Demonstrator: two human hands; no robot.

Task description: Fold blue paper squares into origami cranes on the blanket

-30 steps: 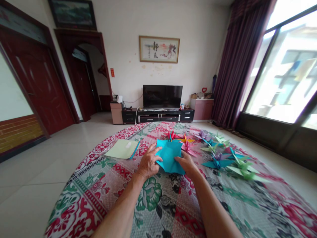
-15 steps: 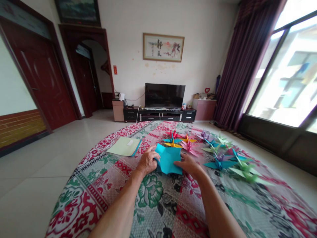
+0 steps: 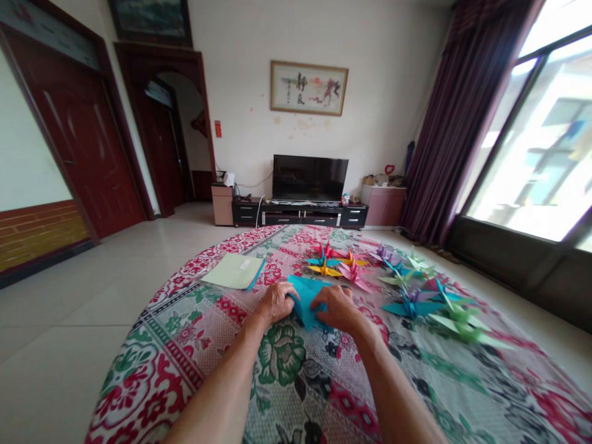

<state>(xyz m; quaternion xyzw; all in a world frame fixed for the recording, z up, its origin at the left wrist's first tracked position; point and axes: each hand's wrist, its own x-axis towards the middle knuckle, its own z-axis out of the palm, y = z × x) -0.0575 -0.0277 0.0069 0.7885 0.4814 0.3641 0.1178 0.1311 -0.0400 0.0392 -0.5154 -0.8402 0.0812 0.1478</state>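
Observation:
A sheet of blue origami paper point(image 3: 306, 301) lies between my hands over the tablecloth, creased and partly bent inward. My left hand point(image 3: 279, 302) grips its left edge, with the fingers curled round it. On the other side, my right hand point(image 3: 337, 307) is closed on the right part of the sheet, the fingers pressing it toward the middle. Part of the paper's right side is hidden under that hand. Just beyond the sheet stand folded paper cranes, among them a yellow crane point(image 3: 324, 269) and a pink crane point(image 3: 355, 272).
A stack of paper point(image 3: 234, 271), pale green on top, lies left of my hands. Several more cranes, including a blue crane point(image 3: 412, 304) and a light green crane point(image 3: 465, 320), spread over the right side of the round table with its patterned tablecloth point(image 3: 194, 370).
My right hand has moved left and inward over the paper, bending its right side in. The left hand still holds the left edge, and the view has shifted slightly.

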